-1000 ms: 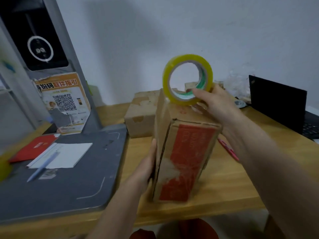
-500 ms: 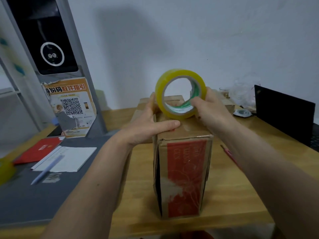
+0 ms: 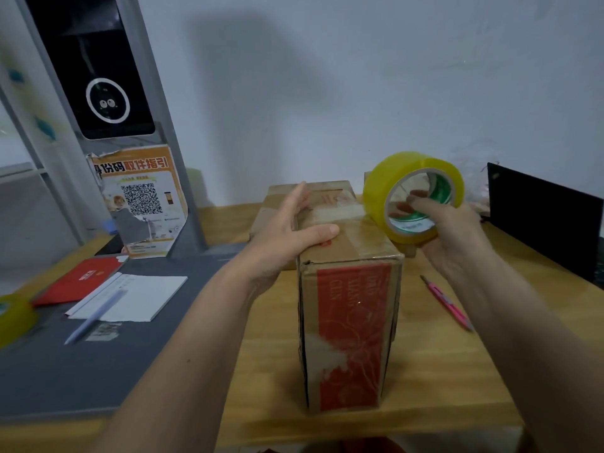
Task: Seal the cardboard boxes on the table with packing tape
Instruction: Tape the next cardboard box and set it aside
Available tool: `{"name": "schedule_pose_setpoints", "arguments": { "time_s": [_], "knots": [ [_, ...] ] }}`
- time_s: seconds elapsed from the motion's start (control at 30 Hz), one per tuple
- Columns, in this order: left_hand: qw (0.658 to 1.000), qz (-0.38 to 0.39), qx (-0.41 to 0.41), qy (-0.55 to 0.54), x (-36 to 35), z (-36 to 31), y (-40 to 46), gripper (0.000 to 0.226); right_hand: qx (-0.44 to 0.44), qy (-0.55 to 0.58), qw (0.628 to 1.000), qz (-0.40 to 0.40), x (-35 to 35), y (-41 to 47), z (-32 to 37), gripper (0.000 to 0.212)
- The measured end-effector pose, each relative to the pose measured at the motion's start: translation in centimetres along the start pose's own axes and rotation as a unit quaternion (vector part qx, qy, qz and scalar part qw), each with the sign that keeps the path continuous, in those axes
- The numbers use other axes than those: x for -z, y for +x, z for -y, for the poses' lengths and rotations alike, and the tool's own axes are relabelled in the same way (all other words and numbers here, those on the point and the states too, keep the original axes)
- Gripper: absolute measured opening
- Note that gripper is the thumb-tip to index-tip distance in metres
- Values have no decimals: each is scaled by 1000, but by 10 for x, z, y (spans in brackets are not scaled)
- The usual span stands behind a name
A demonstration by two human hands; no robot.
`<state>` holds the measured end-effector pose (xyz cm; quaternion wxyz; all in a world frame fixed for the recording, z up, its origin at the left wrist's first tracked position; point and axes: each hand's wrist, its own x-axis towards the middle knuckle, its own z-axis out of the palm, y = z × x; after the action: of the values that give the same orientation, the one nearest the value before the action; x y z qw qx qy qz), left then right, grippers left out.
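1. A tall cardboard box point(image 3: 349, 322) with a red printed panel stands upright near the front edge of the wooden table point(image 3: 441, 371).
2. The left hand point(image 3: 287, 227) lies on the box's top left edge, fingers straight and released, thumb pressed flat on the top.
3. The right hand point(image 3: 447, 230) grips a yellow tape roll point(image 3: 413, 197) at the box's top right edge, fingers hooked through its core.
4. A second box point(image 3: 271, 217) sits just behind.
5. A pink pen point(image 3: 446, 302) lies right of the box; a grey mat point(image 3: 81, 371) with papers point(image 3: 130, 297) lies left.
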<state>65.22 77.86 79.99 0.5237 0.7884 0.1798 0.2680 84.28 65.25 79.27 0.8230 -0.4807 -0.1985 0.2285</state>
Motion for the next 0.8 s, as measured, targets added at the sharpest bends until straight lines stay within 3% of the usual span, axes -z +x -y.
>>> {"name": "schedule_pose_setpoints", "arguments": {
  "time_s": [0.13, 0.2, 0.33, 0.43, 0.53, 0.7, 0.8],
  "knots": [
    [1000, 6, 22, 12, -10, -10, 0, 105, -126, 159, 977, 59, -7, -16, -16, 21],
    [993, 19, 36, 110, -15, -29, -2, 101, -147, 161, 974, 65, -11, -21, -22, 21],
    [933, 66, 46, 350, -27, -63, 3, 69, -117, 122, 984, 51, -24, -21, -20, 33],
    [906, 116, 51, 403, -37, -70, 7, 83, -71, 62, 995, 32, -28, -19, -13, 22],
    [894, 74, 78, 435, -41, -63, 12, 89, -55, 55, 997, 29, -25, -15, -10, 25],
    [881, 66, 105, 457, -39, -58, 7, 138, -117, 123, 985, 19, -10, -17, -26, 25],
    [883, 56, 119, 450, -39, -58, 3, 130, -171, 158, 972, 24, -5, -28, -50, 22]
  ]
}}
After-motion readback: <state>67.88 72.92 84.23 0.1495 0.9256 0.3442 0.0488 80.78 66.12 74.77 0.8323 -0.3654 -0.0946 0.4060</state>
